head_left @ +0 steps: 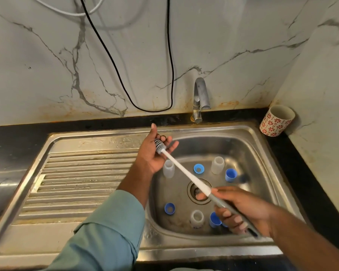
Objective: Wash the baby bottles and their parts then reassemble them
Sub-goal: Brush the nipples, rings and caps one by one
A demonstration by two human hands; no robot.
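Brush (186, 171) runs lower right to frame centre: my right hand (241, 211) grips its handle, bristles resting in my open left hand (155, 151). Bottles (168, 168) stand below in the sink (249, 145), nearer my left.

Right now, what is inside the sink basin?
Inside the sink: three clear bottles, blue rings and blue caps round the drain. The right hand covers part of one cap.
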